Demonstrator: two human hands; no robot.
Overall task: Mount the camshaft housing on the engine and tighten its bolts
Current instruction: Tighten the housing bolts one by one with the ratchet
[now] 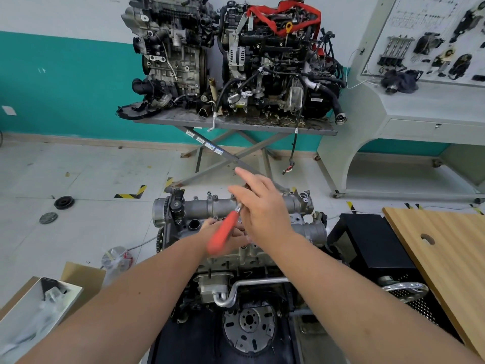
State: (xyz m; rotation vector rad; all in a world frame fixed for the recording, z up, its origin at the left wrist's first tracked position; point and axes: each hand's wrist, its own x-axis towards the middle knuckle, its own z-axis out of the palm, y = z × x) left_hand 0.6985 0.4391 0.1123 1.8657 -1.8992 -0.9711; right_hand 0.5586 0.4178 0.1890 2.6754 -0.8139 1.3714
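The camshaft housing (236, 208) is seated on top of the engine (236, 258), near the centre. A red-handled ratchet (223, 232) is grasped by the left hand (223, 237). Its metal head is pinched by the right hand (262, 206), forefinger extended, over the housing.

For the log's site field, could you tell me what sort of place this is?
Probably an automotive training workshop: two engines on a stand, a display board of car parts, and an engine being worked on.
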